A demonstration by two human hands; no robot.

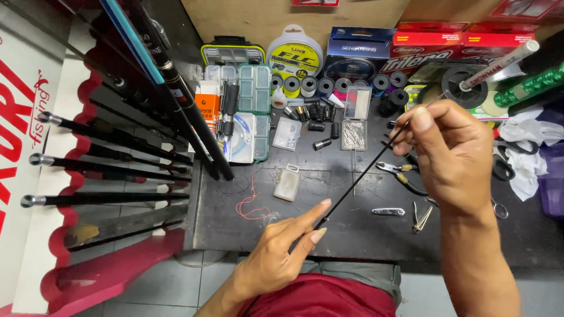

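A thin black rod section (364,170) runs slantwise over the dark workbench (346,229). My left hand (276,258) pinches its lower end between thumb and fingers near the bench's front edge. My right hand (452,152) holds its upper part between thumb and forefinger, above the pliers (395,168). The rod's thin tip carries on to the upper right past my fingers.
Several black fishing rods (106,170) lie in a red and white rack at the left. Tackle boxes (247,105), spools of line (294,56), small metal parts, a red thread (249,205), scissors (500,208), a white cloth (526,152) and nail clippers (388,211) crowd the bench.
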